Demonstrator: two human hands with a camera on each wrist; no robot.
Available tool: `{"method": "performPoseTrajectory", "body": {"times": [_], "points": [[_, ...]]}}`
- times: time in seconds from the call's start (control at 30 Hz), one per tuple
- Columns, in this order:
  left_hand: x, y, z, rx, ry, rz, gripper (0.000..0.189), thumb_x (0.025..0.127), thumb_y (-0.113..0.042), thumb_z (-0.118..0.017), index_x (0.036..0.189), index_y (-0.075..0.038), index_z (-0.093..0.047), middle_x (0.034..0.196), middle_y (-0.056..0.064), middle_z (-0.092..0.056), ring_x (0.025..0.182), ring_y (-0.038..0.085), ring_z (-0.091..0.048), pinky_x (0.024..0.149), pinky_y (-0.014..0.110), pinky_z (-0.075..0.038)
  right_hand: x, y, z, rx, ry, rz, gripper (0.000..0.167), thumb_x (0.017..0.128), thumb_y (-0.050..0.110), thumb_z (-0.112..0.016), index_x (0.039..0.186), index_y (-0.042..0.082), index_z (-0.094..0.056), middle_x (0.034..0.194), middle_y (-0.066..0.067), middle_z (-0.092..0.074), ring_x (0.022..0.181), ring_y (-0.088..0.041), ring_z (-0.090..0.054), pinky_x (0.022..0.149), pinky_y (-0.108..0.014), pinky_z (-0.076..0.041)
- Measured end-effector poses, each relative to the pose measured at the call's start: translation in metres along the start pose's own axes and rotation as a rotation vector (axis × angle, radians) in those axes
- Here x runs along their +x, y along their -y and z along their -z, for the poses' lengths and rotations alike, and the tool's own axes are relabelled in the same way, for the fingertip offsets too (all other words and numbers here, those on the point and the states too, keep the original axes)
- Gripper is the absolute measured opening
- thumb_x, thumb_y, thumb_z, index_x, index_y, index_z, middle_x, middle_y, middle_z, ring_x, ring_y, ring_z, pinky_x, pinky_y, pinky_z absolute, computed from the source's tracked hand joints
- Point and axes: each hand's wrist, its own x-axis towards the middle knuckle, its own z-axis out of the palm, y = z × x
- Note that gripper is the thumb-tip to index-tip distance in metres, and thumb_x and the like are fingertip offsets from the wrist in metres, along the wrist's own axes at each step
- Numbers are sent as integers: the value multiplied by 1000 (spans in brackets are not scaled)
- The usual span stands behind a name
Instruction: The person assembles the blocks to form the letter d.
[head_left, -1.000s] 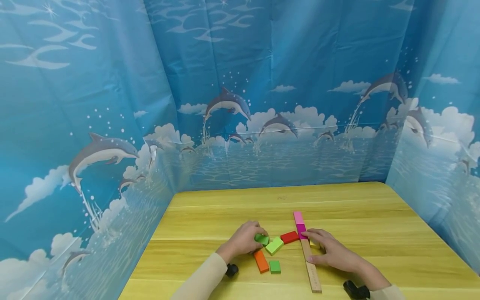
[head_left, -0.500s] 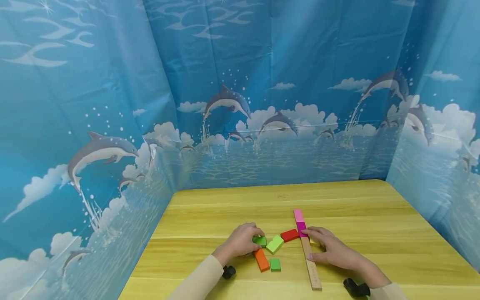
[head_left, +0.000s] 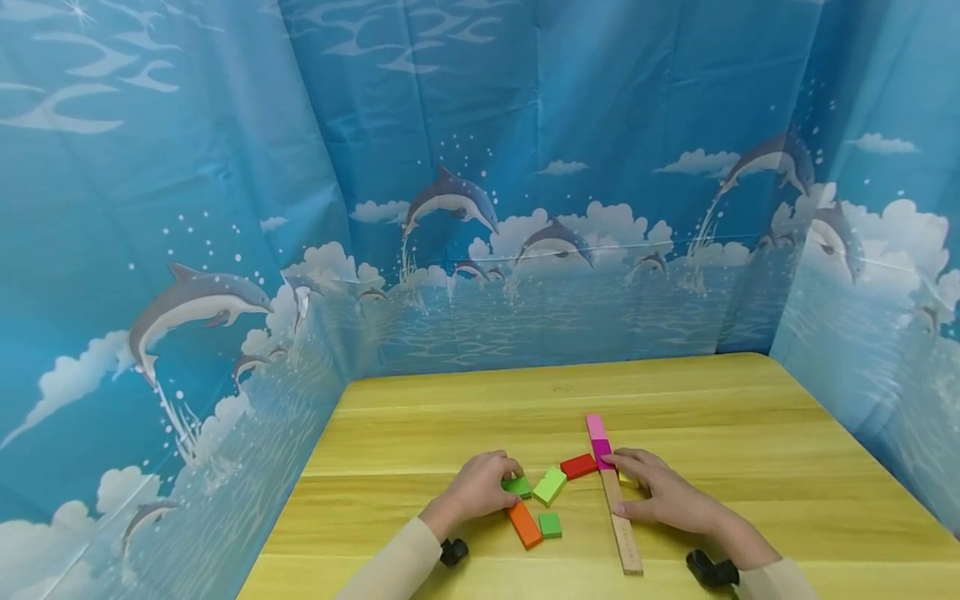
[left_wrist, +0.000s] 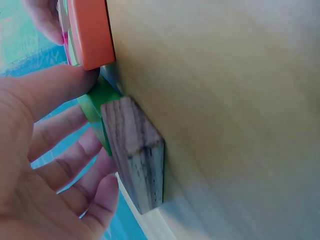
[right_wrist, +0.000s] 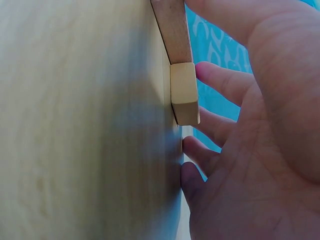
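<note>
In the head view, my left hand (head_left: 477, 487) holds a green block (head_left: 516, 487) between thumb and fingers. Its thumb also touches the end of an orange block (head_left: 524, 525). Beside the green block in the left wrist view is a dark brown wooden block (left_wrist: 134, 145), which the hand hides from the head camera. My right hand (head_left: 670, 497) rests a fingertip on a magenta block (head_left: 602, 453), with its thumb on a plain wooden length (head_left: 624, 533). A yellow block (right_wrist: 184, 92) lies near its fingers in the right wrist view, mostly covered from above.
A lime block (head_left: 550, 486) and a red block (head_left: 579, 467) lie between the hands. Nearer me is a small green block (head_left: 551, 525). A pink block (head_left: 595, 427) tops the straight row. Dolphin-printed blue curtains (head_left: 465, 317) surround the yellow table (head_left: 420, 417).
The green block in my left hand has shifted left and down, against the orange block's end. The orange block has edged closer to the small green one. My right hand has stayed put.
</note>
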Motion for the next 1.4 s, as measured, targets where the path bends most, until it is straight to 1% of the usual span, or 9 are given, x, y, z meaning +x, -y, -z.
{"method": "performPoseTrajectory", "body": {"times": [0.17, 0.37, 0.53, 0.77, 0.93, 1.0, 1.1, 1.3, 1.4], "points": [[-4, -6, 1, -35, 4, 15, 37, 82, -31, -85, 114, -14, -75, 87, -9, -56, 75, 4, -50, 66, 21, -44, -1, 2, 0, 0, -5, 4, 75, 91, 46, -73, 153, 16, -44, 155, -23, -31, 140, -50, -26, 101, -72, -32], [-8, -14, 0, -55, -5, 26, 36, 81, -29, -86, 111, -13, -75, 87, -7, -59, 76, 6, -53, 66, 22, -45, -2, 5, 0, -16, -14, 19, 76, 91, 45, -73, 153, 13, -44, 155, -23, -32, 140, -50, -27, 102, -72, -32], [-9, -20, -3, -82, -1, 35, 36, 81, -28, -86, 112, -13, -76, 86, -7, -59, 75, 5, -53, 65, 22, -45, -2, 7, 2, -3, -10, 24, 74, 91, 43, -74, 152, 13, -45, 154, -26, -32, 139, -52, -27, 100, -73, -33], [-10, -28, -7, -93, -41, 40, 36, 81, -30, -85, 110, -11, -76, 80, -7, -59, 67, 4, -49, 58, 20, -41, -2, 5, 1, -18, -11, 24, 74, 91, 45, -73, 153, 16, -44, 153, -25, -34, 138, -51, -29, 100, -72, -34], [-10, -34, -10, -130, -65, 92, 30, 84, -34, -83, 102, -11, -75, 72, -9, -56, 59, 3, -44, 52, 21, -38, -3, 1, 0, -20, -20, 26, 74, 91, 45, -73, 153, 15, -44, 153, -25, -34, 138, -51, -29, 100, -72, -33], [-10, -36, -10, -130, -73, 110, 28, 85, -37, -82, 98, -13, -74, 70, -11, -56, 58, 3, -45, 51, 21, -38, -3, 1, 0, -16, -23, 26, 75, 91, 45, -73, 153, 15, -44, 153, -25, -33, 138, -51, -29, 100, -73, -33], [-8, -38, -11, -122, -85, 118, 27, 85, -37, -82, 93, -14, -73, 70, -12, -57, 57, 2, -46, 51, 21, -39, -3, 2, 1, -13, -20, 26, 75, 91, 45, -73, 153, 14, -44, 153, -25, -33, 138, -51, -28, 100, -73, -33], [-6, -42, -12, -101, -73, 145, 25, 85, -38, -81, 84, -15, -70, 67, -12, -57, 54, 3, -46, 49, 21, -38, -3, 3, 1, -22, -15, 26, 74, 91, 45, -73, 153, 14, -45, 152, -25, -35, 138, -50, -30, 101, -71, -34], [-6, -45, -10, -90, -64, 163, 26, 85, -39, -80, 83, -16, -69, 67, -11, -57, 54, 5, -47, 49, 22, -38, -1, 1, 1, -25, -17, 24, 75, 91, 47, -73, 153, 15, -45, 153, -24, -35, 138, -50, -30, 101, -71, -34]]}}
